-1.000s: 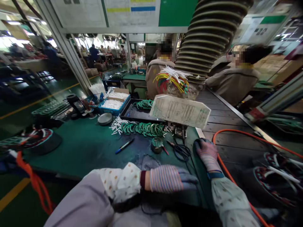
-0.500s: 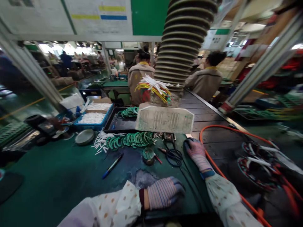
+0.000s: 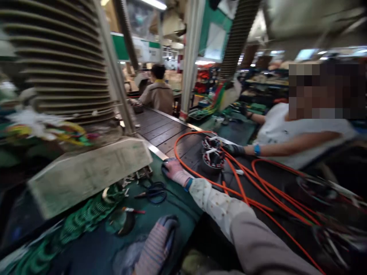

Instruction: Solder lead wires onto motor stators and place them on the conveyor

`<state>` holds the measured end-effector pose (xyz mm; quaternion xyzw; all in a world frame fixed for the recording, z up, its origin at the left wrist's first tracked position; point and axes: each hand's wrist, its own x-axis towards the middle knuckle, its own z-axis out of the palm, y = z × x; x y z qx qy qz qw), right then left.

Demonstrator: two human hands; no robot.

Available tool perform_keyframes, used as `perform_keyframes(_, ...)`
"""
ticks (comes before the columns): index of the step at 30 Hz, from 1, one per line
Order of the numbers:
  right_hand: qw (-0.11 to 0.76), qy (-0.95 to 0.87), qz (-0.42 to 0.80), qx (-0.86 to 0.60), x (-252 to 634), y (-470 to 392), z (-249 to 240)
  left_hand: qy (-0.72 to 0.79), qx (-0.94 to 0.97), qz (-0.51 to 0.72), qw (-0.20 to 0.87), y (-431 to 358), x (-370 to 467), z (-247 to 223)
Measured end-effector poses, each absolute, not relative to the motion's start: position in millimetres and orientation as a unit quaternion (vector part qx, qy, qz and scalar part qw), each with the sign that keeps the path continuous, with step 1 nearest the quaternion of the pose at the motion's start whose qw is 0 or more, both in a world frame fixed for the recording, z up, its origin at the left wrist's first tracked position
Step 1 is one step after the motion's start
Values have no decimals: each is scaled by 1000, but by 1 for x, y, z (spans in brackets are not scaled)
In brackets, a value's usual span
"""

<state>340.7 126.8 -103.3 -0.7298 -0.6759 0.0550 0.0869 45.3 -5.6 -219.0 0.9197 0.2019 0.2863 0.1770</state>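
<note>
View swung right | scissors [image 3: 148, 194] point left, long axis crosswise

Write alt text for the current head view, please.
The gloved right hand rests at the edge of a green bench, beside a conveyor; the left hand is near a round green object. A co-worker's hand is beside a round wired part.

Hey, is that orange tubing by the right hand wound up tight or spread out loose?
Spread out loose: the orange tubing runs over the dark slatted surface in wide, open curves.
</note>
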Motion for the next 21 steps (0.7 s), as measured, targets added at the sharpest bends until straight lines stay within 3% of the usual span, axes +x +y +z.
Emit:
perform_keyframes(9, 165, -669, 38, -724, 353, 144, -103, 160, 906, 296, 255, 41, 57, -219)
perform_keyframes(21, 156, -698, 27, -698, 358, 150, -115, 141, 905, 313, 250, 54, 63, -222)
